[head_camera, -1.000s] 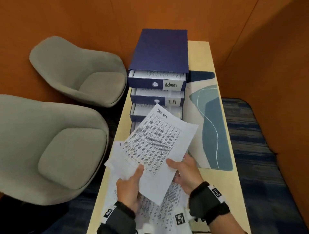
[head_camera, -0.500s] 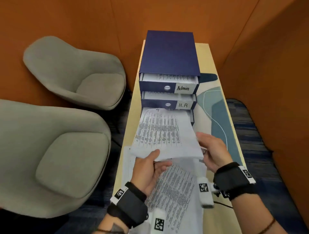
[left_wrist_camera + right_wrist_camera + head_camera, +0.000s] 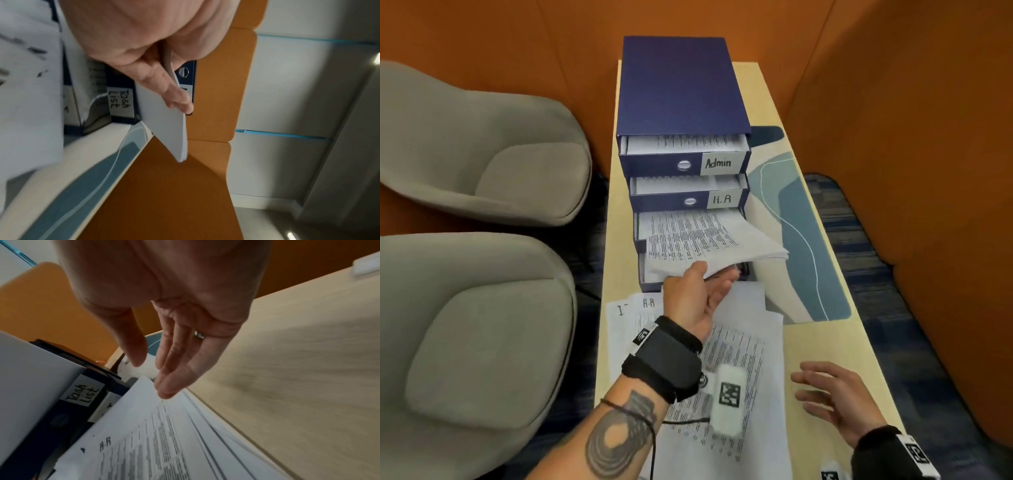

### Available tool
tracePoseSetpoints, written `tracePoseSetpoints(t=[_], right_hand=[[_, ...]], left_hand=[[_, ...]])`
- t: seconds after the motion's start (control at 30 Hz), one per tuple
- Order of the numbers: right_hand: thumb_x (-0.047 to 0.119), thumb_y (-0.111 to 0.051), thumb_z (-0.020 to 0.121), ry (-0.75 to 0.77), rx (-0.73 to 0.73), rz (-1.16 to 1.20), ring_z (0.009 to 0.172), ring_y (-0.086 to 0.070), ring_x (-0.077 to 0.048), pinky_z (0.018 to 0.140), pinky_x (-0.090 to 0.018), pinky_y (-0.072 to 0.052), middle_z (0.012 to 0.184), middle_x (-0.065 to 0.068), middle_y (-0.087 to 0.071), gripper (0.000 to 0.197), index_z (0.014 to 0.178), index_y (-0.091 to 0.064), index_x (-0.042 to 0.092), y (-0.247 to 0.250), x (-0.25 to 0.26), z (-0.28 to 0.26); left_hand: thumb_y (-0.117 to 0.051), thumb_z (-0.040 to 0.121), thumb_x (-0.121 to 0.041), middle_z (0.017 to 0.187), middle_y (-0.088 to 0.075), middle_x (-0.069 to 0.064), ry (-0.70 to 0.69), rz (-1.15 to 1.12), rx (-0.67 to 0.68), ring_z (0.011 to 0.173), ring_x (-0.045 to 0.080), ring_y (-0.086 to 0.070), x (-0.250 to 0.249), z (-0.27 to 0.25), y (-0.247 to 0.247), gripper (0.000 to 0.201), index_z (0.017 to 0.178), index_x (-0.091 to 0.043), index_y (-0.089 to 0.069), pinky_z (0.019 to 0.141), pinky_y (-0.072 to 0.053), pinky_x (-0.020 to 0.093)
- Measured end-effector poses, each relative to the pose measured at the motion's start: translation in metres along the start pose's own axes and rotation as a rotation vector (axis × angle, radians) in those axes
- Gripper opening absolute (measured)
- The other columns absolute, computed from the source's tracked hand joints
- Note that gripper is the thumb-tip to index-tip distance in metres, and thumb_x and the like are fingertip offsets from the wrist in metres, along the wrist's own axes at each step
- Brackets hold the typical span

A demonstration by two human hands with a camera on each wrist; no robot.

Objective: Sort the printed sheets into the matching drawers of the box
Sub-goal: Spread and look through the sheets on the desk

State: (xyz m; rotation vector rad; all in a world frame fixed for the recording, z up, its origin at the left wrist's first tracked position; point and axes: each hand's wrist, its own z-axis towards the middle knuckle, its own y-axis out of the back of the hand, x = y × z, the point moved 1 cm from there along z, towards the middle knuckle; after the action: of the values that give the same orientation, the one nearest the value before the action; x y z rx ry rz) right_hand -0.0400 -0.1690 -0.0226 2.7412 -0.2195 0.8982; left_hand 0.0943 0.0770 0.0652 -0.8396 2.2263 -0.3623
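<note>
At the third drawer of the blue box, the left hand pinches the near edge of a printed sheet, thumb on top and fingers beneath. From that grip the sheet runs forward, its far part lying in the drawer, its right corner sagging outside. It looks light, thin and floppy, likely to buckle if pushed; holding the near edge and sliding it flat seems best. The right hand hovers over the bench, fingers spread and holding nothing. Loose sheets lie on the bench before the box.
</note>
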Motion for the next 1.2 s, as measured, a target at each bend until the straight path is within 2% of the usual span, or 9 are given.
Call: tracePoseSetpoints(t=[0.17,0.33,0.43,0.53,0.6,0.73,0.83,0.97,1.2], right_hand=[[0.004,-0.074,0.087,0.012,0.022,-0.088,0.076,-0.072,-0.028,0.073,-0.039,-0.058,0.096,-0.015,-0.079,0.021,0.108,-0.071,0.006,-0.014,-0.016,0.002],[0.011,-0.078,0.085,0.129,-0.076,-0.326,0.082,-0.071,-0.021,0.077,-0.041,-0.061,0.096,-0.007,-0.076,0.013,0.097,-0.074,0.012,-0.031,-0.029,0.030],[0.022,-0.077,0.086,0.186,-0.191,-0.533,0.099,-0.064,-0.019,0.091,-0.032,-0.050,0.108,0.002,-0.069,0.020,0.105,-0.069,0.017,-0.039,-0.028,0.044],[0.033,-0.075,0.088,0.121,-0.195,-0.622,0.096,-0.058,-0.020,0.083,-0.026,-0.042,0.103,0.001,-0.062,0.033,0.108,-0.056,0.016,-0.049,-0.022,0.054],[0.041,-0.076,0.083,0.068,-0.171,-0.627,0.091,-0.061,-0.019,0.076,-0.025,-0.046,0.101,0.002,-0.065,0.039,0.104,-0.057,0.014,-0.054,-0.023,0.066],[0.038,-0.081,0.075,0.050,-0.172,-0.625,0.089,-0.064,-0.019,0.060,-0.023,-0.044,0.106,0.000,-0.070,0.047,0.112,-0.062,0.016,-0.055,-0.028,0.075],[0.033,-0.081,0.082,0.067,-0.221,-0.625,0.107,-0.062,-0.026,0.082,-0.026,-0.045,0.119,-0.004,-0.065,0.051,0.123,-0.056,0.015,-0.049,-0.028,0.068],[0.035,-0.084,0.083,0.127,-0.212,-0.455,0.113,-0.064,-0.028,0.102,-0.037,-0.048,0.119,-0.006,-0.068,0.058,0.129,-0.056,0.015,-0.036,-0.043,0.065],[0.005,-0.090,0.075,0.139,-0.199,0.022,0.089,-0.075,-0.033,0.081,-0.047,-0.060,0.100,-0.018,-0.076,0.056,0.119,-0.056,0.011,-0.016,-0.063,0.065]], left_hand=[[-0.057,0.106,-0.019,0.103,-0.076,0.025,-0.052,-0.029,-0.004,0.071,0.019,-0.078,-0.023,0.056,-0.009,0.030,0.126,0.003,-0.059,0.052,-0.059,0.020],[-0.073,0.097,-0.018,0.110,-0.078,0.015,-0.121,0.001,0.104,0.109,0.021,-0.074,-0.031,0.078,0.020,0.032,0.121,0.000,-0.061,0.102,-0.057,0.033],[-0.080,0.090,-0.022,0.103,-0.076,0.008,-0.174,0.679,-0.057,0.092,0.022,-0.076,0.006,0.075,0.066,0.036,0.120,-0.011,-0.062,0.095,-0.060,0.042],[-0.075,0.086,-0.050,0.111,-0.066,-0.001,-0.112,1.558,-0.167,0.104,0.023,-0.066,0.051,0.068,0.118,0.043,0.115,-0.021,-0.059,0.096,-0.055,0.038],[-0.070,0.086,-0.052,0.114,-0.062,-0.001,-0.054,1.748,-0.153,0.105,0.024,-0.064,0.073,0.060,0.137,0.046,0.117,-0.021,-0.057,0.094,-0.056,0.040],[-0.062,0.094,-0.040,0.094,-0.068,-0.001,-0.152,1.791,-0.246,0.087,0.024,-0.067,0.082,0.038,0.142,0.018,0.096,-0.022,-0.063,0.082,-0.058,0.036],[-0.063,0.096,-0.041,0.082,-0.067,-0.004,-0.261,1.804,-0.238,0.075,0.019,-0.063,0.079,0.024,0.143,0.023,0.084,-0.021,-0.066,0.073,-0.054,0.032],[-0.066,0.099,-0.032,0.096,-0.074,-0.007,-0.409,1.768,-0.109,0.088,0.015,-0.065,0.075,0.010,0.144,0.012,0.103,-0.028,-0.076,0.082,-0.054,0.030],[-0.098,0.066,-0.025,0.058,-0.062,-0.012,-0.344,1.283,0.007,0.051,-0.001,-0.053,0.082,0.010,0.144,0.025,0.069,-0.023,-0.074,0.057,-0.044,0.010]])
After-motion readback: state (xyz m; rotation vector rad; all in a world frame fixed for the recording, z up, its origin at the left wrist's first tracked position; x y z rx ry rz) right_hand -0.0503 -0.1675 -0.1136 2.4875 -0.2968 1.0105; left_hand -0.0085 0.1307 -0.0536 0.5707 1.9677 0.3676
